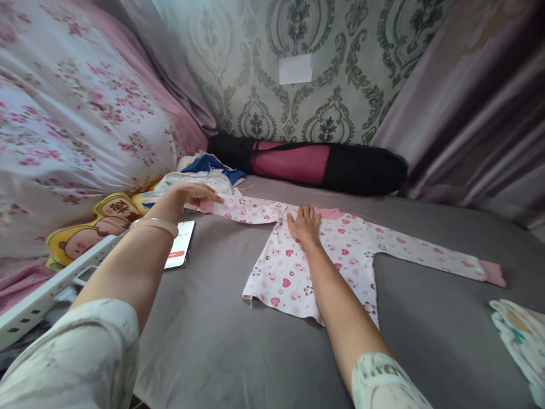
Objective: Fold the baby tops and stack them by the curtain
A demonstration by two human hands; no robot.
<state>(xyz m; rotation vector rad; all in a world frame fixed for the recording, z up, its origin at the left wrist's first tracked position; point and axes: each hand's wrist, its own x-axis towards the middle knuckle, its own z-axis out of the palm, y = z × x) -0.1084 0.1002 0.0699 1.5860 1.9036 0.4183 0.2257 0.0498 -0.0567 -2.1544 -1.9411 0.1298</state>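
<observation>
A child's long-sleeved shirt [276, 267], white with pink hearts and small prints, is spread on the grey sheet with both sleeves stretched out sideways. At its left sleeve end, my left hand [200, 193] has its fingers closed on the pink cuff; the thumb side is partly hidden. My right hand [305, 224] lies flat near the pink neckline, fingers spread, pressing on the cloth. The other sleeve [434, 253] reaches to the right and ends in a pink cuff. Under my left forearm, a lit phone [181, 244] rests on the sheet, partly covered.
A long black and maroon bag [293, 162] lies along the patterned wall. Crumpled clothes [208, 173] are piled behind my left hand. A cartoon cushion [91, 227] and a white rail [59, 289] are at left. Folded cloth [522, 341] lies at the right edge.
</observation>
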